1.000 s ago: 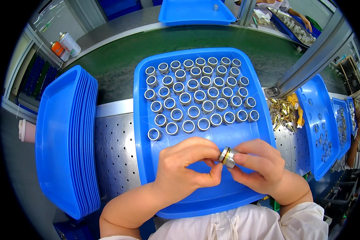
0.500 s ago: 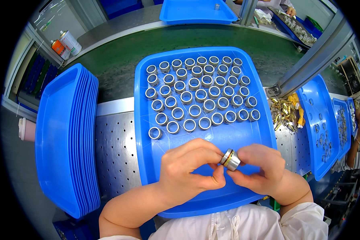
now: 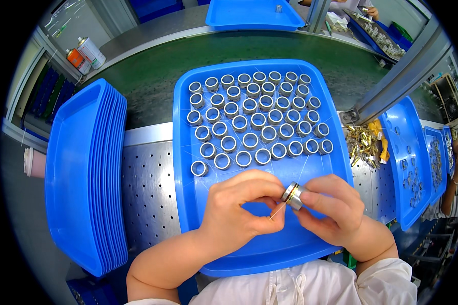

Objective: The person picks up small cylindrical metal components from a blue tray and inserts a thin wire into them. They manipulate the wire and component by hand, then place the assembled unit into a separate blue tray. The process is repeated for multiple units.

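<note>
Over the near part of a large blue tray (image 3: 184,193), both hands meet at a small silver metal sleeve (image 3: 295,197) with a gold-coloured band around it. My right hand (image 3: 336,206) grips the sleeve between thumb and fingers. At its other end, my left hand (image 3: 241,206) is closed, index fingertip touching the sleeve. A thin gold-coloured strip (image 3: 277,211) runs from the band across my left thumb, apparently pinched there. Farther up in the tray stand several rows of similar metal sleeves (image 3: 258,120), open ends up.
Stacked blue trays (image 3: 86,178) rise at the left. Brass-coloured scraps (image 3: 362,145) lie right of the large tray, beside a metal post (image 3: 392,76) and more blue trays (image 3: 404,203). A green belt (image 3: 142,76) crosses behind; spray cans (image 3: 90,53) stand far left.
The sleeve has tilted and turned in my fingers. A thin strip now shows sticking out past my left thumb. My right fingers have shifted their hold on the sleeve.
</note>
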`<control>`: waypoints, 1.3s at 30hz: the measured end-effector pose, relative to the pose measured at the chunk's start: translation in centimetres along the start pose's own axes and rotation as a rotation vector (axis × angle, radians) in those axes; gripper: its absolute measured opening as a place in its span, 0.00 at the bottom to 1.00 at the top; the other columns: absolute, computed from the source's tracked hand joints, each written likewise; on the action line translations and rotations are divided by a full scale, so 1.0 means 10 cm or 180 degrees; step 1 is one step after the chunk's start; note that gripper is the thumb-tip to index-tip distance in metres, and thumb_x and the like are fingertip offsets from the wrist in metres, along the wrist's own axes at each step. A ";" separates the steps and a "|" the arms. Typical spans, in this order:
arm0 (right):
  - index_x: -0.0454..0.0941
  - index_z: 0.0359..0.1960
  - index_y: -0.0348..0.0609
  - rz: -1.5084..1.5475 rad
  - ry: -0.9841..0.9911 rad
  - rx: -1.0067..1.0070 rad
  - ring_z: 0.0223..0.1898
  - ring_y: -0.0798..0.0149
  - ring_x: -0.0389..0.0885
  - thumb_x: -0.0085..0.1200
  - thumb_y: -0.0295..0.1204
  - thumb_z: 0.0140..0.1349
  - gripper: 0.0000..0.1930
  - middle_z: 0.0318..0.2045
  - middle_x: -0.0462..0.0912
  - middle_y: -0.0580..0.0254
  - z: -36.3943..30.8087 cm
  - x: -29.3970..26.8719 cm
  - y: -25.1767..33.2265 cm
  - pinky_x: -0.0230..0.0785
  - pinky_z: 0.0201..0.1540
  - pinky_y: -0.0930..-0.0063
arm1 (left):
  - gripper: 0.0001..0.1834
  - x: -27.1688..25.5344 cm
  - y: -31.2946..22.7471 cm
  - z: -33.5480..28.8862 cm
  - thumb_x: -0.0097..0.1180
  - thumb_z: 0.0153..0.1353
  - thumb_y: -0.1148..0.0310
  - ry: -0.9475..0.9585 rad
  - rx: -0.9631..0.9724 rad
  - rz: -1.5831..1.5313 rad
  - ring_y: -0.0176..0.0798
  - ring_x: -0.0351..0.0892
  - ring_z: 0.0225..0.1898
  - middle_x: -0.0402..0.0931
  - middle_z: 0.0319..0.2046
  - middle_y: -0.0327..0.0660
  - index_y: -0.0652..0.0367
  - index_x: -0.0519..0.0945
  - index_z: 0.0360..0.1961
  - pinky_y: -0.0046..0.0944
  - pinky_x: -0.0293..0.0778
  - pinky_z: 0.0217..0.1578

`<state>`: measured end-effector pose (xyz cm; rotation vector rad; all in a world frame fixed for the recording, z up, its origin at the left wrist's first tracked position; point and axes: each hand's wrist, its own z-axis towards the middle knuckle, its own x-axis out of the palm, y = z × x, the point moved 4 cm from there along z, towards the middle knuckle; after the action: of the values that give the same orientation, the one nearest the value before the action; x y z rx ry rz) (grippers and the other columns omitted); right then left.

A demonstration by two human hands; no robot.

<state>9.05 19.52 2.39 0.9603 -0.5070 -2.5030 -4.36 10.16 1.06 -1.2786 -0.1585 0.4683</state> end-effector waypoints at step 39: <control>0.74 0.38 0.37 0.0504 0.0019 0.0443 0.25 0.61 0.80 0.68 0.21 0.38 0.22 0.27 0.80 0.55 -0.04 0.02 -0.01 0.71 0.24 0.75 | 0.13 0.02 -0.03 -0.04 0.62 0.32 0.83 0.0017 0.0342 0.0405 0.36 0.77 0.29 0.77 0.26 0.41 0.62 0.79 0.25 0.31 0.72 0.28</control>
<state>9.17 19.43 1.96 0.9389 -0.7339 -2.3479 -3.98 9.80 1.19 -1.1888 -0.0468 0.5749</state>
